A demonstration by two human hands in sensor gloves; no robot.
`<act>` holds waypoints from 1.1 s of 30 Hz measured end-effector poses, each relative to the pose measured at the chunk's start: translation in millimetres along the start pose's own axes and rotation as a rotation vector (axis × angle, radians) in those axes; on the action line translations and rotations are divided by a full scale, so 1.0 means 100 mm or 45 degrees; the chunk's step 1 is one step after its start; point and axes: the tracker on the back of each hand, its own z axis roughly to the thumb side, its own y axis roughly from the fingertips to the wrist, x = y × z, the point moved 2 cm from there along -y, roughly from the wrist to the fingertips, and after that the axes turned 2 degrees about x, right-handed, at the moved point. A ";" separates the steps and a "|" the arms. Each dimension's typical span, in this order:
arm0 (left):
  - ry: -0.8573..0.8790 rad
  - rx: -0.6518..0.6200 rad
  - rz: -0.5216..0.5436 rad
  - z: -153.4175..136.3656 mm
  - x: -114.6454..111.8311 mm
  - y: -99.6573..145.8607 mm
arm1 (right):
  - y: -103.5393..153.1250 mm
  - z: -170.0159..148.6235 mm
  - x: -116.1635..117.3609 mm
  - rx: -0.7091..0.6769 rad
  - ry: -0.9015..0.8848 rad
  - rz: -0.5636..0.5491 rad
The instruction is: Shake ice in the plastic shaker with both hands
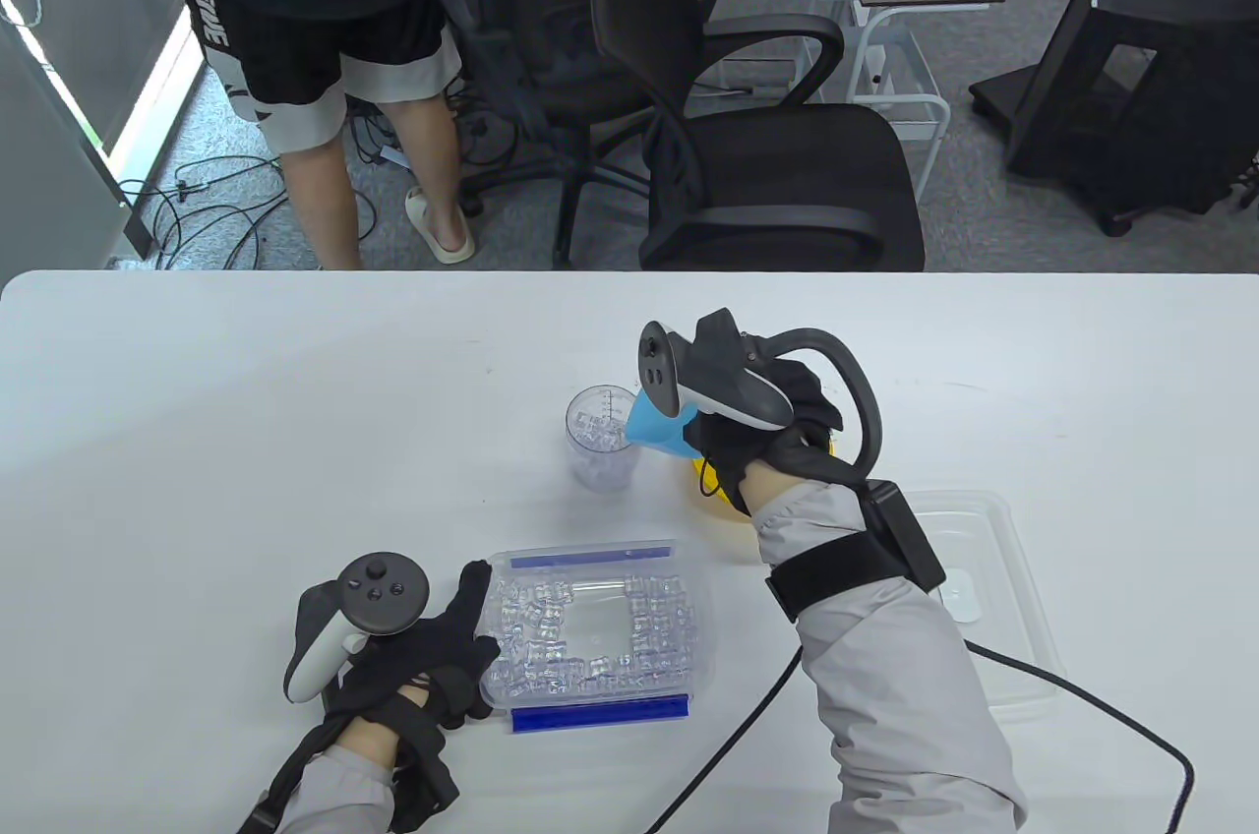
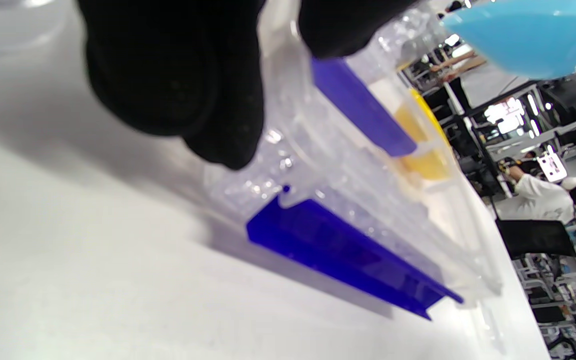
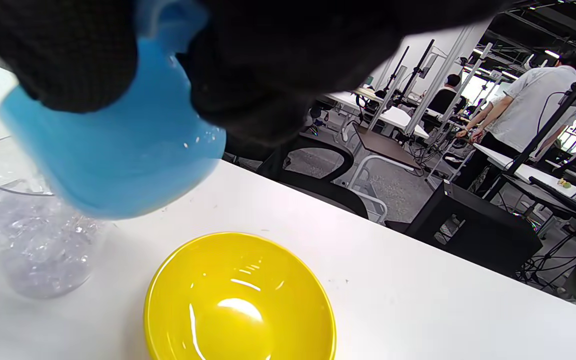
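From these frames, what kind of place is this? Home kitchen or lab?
Probably an office-style lab or data-collection workspace, not a kitchen: black mesh office chairs behind the white table, loose cables on the grey carpet, and rows of desks with camera stands and other people in the right wrist view.
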 end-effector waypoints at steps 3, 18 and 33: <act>0.001 -0.001 -0.001 0.00 0.00 0.00 | 0.02 -0.04 0.02 -0.008 -0.029 -0.015; 0.027 -0.004 -0.002 -0.02 0.01 0.00 | 0.75 0.10 0.15 -0.351 -0.111 -0.058; 0.020 -0.004 0.004 -0.01 0.01 0.00 | 0.67 0.56 0.77 -0.491 -0.010 0.294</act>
